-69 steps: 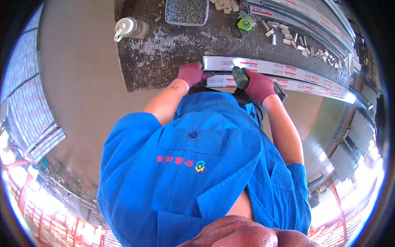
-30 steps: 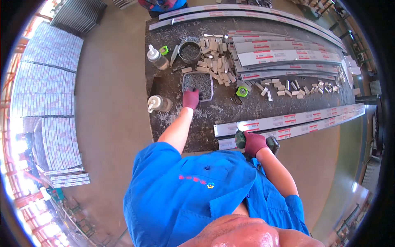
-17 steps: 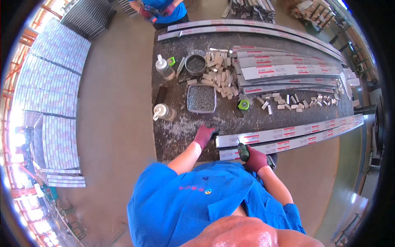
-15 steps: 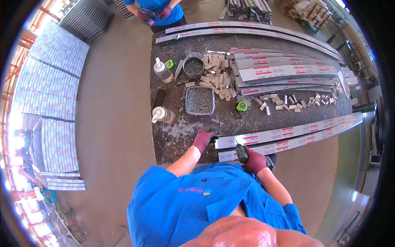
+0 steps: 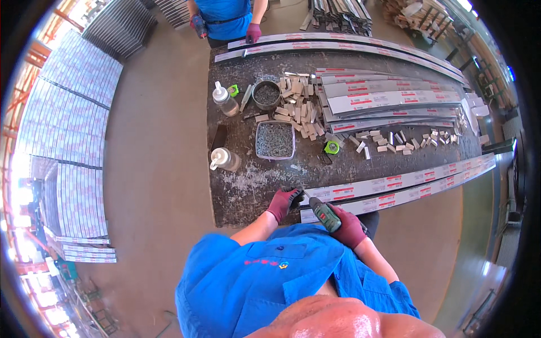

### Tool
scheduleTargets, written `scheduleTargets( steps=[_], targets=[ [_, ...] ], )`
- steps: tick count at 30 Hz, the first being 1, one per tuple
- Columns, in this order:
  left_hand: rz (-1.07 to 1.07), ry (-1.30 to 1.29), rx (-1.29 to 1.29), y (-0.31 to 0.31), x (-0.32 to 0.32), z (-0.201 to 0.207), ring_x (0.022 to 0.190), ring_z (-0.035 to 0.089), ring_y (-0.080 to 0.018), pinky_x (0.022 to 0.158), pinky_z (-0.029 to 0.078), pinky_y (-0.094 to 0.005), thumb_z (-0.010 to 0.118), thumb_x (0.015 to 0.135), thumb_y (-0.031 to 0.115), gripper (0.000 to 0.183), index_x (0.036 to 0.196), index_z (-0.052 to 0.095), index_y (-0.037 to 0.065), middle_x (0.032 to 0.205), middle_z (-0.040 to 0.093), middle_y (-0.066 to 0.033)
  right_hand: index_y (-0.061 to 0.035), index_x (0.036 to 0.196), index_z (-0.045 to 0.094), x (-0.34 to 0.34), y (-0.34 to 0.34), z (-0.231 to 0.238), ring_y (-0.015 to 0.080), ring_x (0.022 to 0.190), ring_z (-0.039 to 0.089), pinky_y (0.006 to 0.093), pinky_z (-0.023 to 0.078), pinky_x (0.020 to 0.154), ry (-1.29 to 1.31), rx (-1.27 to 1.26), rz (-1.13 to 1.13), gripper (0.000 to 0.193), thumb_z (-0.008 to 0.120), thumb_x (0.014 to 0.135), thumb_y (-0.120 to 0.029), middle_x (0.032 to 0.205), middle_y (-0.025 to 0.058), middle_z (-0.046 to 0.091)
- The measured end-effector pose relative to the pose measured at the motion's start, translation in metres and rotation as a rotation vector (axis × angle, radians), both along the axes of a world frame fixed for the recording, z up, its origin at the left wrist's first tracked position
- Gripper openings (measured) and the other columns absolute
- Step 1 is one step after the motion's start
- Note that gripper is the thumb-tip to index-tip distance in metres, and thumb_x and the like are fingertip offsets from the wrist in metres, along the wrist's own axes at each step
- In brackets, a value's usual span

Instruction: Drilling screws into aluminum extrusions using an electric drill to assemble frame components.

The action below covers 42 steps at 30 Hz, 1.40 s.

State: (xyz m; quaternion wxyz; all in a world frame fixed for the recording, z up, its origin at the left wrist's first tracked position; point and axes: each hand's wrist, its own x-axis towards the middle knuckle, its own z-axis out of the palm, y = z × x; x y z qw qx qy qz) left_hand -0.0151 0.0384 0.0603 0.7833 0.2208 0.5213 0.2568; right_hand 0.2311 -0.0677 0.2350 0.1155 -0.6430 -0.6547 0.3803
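Observation:
My right hand (image 5: 349,228), in a maroon glove, grips a green cordless drill (image 5: 325,215). Its bit points up and left to the end of a long white profile strip (image 5: 366,188) with red markings. At that same end is my left hand (image 5: 285,204), gloved in maroon with dark fingertips. Its fingers are pinched together close to the bit; whatever is between them is too small to make out. A second profile strip (image 5: 360,207) lies along the near table edge, just below the first and parallel to it.
On the dark table (image 5: 248,194) stand a tub of screws (image 5: 275,141), a round tin (image 5: 266,94) and two bottles (image 5: 225,160). Small blocks (image 5: 304,110), a green tape measure (image 5: 332,147) and stacked strips (image 5: 389,101) lie beyond. Across the table, a co-worker (image 5: 225,19) holds a drill.
My right hand has swung the drill left, its bit now at the strip's end beside my left fingers. The co-worker has put one hand on the far strips and lowered their drill.

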Motion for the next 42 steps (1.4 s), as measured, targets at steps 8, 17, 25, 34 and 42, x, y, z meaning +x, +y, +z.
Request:
scheduleTargets(
  steps=[8, 17, 25, 34, 42],
  targets=[
    [0.088, -0.072, -0.156, -0.013, 0.000, -0.008, 0.069, 0.060, -0.0130, 0.064, 0.050, -0.0318, 0.071, 0.102, 0.040, 0.029, 0.093, 0.072, 0.012, 0.081, 0.067, 0.0010, -0.0152, 0.150, 0.053, -0.001, 0.000, 0.006, 0.0427, 0.114, 0.068, 0.0528, 0.055, 0.095, 0.055, -0.033, 0.048, 0.069, 0.075, 0.086, -0.030, 0.128, 0.0203, 0.070],
    [-0.068, -0.061, 0.039, -0.003, -0.012, -0.009, 0.061, 0.054, -0.0131, 0.058, 0.045, -0.0312, 0.063, 0.107, 0.039, 0.029, 0.093, 0.070, 0.013, 0.076, 0.060, 0.0021, -0.0151, 0.150, 0.053, -0.001, 0.004, 0.004, 0.0425, 0.112, 0.069, 0.0521, 0.056, 0.092, 0.046, 0.030, 0.127, 0.068, 0.074, 0.087, -0.030, 0.128, 0.0212, 0.070],
    [0.029, -0.119, -0.164, -0.014, 0.000, -0.028, 0.059, 0.056, -0.0145, 0.057, 0.048, -0.0312, 0.064, 0.106, 0.041, 0.032, 0.088, 0.069, 0.015, 0.070, 0.059, 0.0012, -0.0130, 0.153, 0.051, 0.000, -0.010, -0.009, 0.0428, 0.112, 0.069, 0.0502, 0.057, 0.093, 0.065, 0.045, 0.055, 0.070, 0.076, 0.089, -0.028, 0.127, 0.0221, 0.071],
    [-0.112, -0.074, -0.121, -0.027, -0.007, -0.002, 0.062, 0.061, -0.0135, 0.059, 0.048, -0.0309, 0.069, 0.101, 0.049, 0.043, 0.099, 0.078, 0.006, 0.077, 0.071, -0.0016, -0.0089, 0.147, 0.059, 0.004, -0.020, -0.030, 0.0381, 0.124, 0.067, 0.0423, 0.053, 0.104, 0.270, -0.036, -0.096, 0.064, 0.080, 0.087, -0.018, 0.131, 0.0218, 0.070],
    [-0.698, 0.721, 0.533, -0.060, -0.030, -0.039, 0.094, 0.074, -0.0351, 0.084, 0.057, -0.0457, 0.071, 0.093, 0.056, 0.053, 0.104, 0.076, 0.004, 0.102, 0.077, -0.0191, -0.0083, 0.148, 0.058, 0.006, -0.016, -0.058, 0.0359, 0.126, 0.067, 0.0409, 0.052, 0.105, 0.282, -0.201, -0.165, 0.063, 0.073, 0.087, -0.014, 0.131, 0.0229, 0.071]
  ],
)
